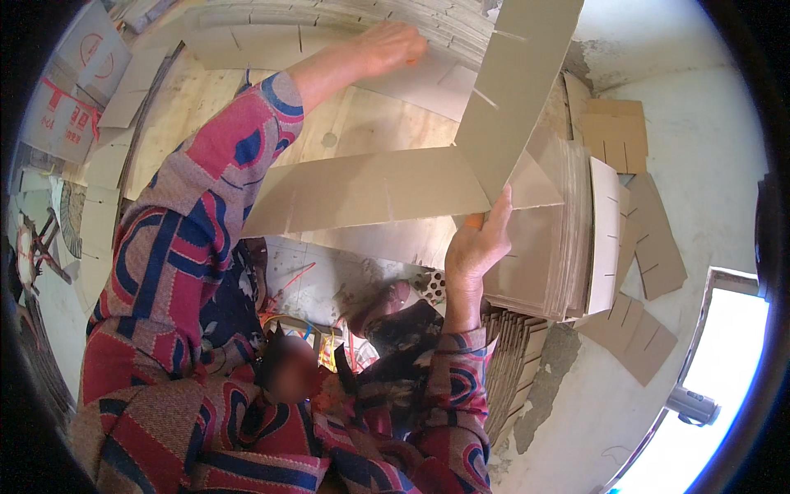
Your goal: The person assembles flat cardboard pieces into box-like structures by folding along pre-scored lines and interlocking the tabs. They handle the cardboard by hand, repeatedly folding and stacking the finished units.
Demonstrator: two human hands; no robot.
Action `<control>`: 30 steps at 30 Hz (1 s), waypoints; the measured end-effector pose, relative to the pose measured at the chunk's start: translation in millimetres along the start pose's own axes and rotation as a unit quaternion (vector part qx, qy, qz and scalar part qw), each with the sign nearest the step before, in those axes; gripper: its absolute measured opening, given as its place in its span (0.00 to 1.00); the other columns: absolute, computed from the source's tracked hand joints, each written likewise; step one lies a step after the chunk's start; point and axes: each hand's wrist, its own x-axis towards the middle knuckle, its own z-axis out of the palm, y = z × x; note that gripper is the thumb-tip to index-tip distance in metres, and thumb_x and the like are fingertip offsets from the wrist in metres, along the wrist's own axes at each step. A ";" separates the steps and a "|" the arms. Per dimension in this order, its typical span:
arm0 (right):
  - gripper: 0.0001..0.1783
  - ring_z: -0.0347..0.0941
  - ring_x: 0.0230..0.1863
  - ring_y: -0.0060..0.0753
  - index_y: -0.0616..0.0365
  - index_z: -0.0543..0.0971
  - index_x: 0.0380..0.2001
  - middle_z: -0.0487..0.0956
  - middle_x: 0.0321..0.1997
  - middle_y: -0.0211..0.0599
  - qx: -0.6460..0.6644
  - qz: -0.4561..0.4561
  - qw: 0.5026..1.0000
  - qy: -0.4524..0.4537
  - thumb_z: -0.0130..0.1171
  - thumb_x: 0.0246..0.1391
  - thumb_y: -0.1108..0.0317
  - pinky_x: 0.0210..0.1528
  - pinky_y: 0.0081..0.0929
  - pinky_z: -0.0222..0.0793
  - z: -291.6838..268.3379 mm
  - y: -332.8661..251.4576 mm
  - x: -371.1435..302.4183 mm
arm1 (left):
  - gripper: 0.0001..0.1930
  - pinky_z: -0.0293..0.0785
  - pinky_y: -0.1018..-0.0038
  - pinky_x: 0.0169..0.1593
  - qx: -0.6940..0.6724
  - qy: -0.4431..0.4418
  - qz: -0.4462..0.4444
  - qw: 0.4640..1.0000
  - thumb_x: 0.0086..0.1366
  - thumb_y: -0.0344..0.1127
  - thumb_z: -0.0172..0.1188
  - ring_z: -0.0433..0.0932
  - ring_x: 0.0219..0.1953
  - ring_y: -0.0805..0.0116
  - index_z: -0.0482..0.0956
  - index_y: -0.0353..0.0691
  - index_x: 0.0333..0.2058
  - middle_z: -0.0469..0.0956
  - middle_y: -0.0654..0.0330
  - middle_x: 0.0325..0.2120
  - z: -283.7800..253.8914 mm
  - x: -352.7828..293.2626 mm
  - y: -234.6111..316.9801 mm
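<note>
My right hand (480, 244) is closed on two slotted cardboard divider strips, where they meet. One cardboard strip (370, 188) lies crosswise above the front of the wooden tabletop; the other cardboard strip (517, 90) rises toward the top right, across the first. My left arm reaches to the far side, and there my left hand (393, 47) has its fingers curled over the edge of the far cardboard pieces (288, 45). Its fingertips are partly hidden, so what they hold, if anything, does not show.
A tall stack of cardboard strips (555, 239) stands at the right of the wooden tabletop (329, 136), with more strips (510, 362) bundled below it. Loose cardboard pieces (650, 235) lie on the floor at right. Printed cartons (66, 115) stand far left.
</note>
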 end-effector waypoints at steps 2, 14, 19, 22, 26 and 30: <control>0.22 0.76 0.46 0.46 0.66 0.66 0.54 0.75 0.48 0.52 -0.032 0.011 0.999 -0.008 0.52 0.55 0.74 0.44 0.32 0.72 -3.3 1.1 0.1 | 0.07 0.69 0.65 0.43 0.077 0.036 0.012 0.996 0.53 0.31 0.55 0.70 0.40 0.55 0.76 0.38 0.32 0.72 0.55 0.33 1.4 0.1 7.9; 0.23 0.75 0.48 0.47 0.65 0.67 0.54 0.75 0.49 0.52 -0.059 0.006 0.998 -0.013 0.53 0.53 0.77 0.45 0.32 0.72 -4.1 3.6 -0.5 | 0.04 0.69 0.66 0.39 0.092 0.078 0.025 0.992 0.49 0.30 0.57 0.72 0.36 0.58 0.75 0.39 0.26 0.73 0.57 0.27 16.7 -3.8 -1.1; 0.25 0.75 0.47 0.47 0.62 0.66 0.56 0.74 0.50 0.53 -0.037 0.016 0.999 -0.025 0.51 0.53 0.80 0.45 0.33 0.72 -3.6 2.4 -1.0 | 0.05 0.69 0.59 0.35 -0.002 -0.035 0.002 0.999 0.50 0.31 0.59 0.72 0.33 0.49 0.73 0.37 0.23 0.73 0.51 0.25 14.9 -5.9 -5.9; 0.30 0.76 0.45 0.49 0.58 0.62 0.59 0.74 0.49 0.55 -0.055 -0.009 0.998 -0.037 0.51 0.50 0.83 0.40 0.34 0.75 -4.6 2.3 -2.8 | 0.06 0.69 0.58 0.35 0.008 -0.064 0.015 0.998 0.51 0.31 0.59 0.72 0.33 0.47 0.72 0.35 0.22 0.72 0.49 0.25 15.7 -11.8 -1.9; 0.34 0.77 0.44 0.48 0.57 0.59 0.62 0.74 0.49 0.56 -0.048 -0.016 0.997 -0.050 0.51 0.50 0.84 0.39 0.32 0.75 -7.9 -9.1 -2.3 | 0.05 0.69 0.59 0.36 0.021 -0.033 0.042 0.998 0.52 0.29 0.55 0.72 0.33 0.48 0.71 0.35 0.20 0.72 0.49 0.24 4.8 -16.7 23.4; 0.36 0.77 0.44 0.46 0.57 0.59 0.62 0.74 0.50 0.56 -0.036 -0.037 0.999 -0.017 0.51 0.48 0.86 0.40 0.31 0.75 -7.1 -2.9 -5.3 | 0.05 0.70 0.59 0.37 0.030 0.008 0.101 0.994 0.52 0.26 0.51 0.73 0.34 0.50 0.70 0.35 0.19 0.72 0.49 0.24 -0.5 -18.7 47.9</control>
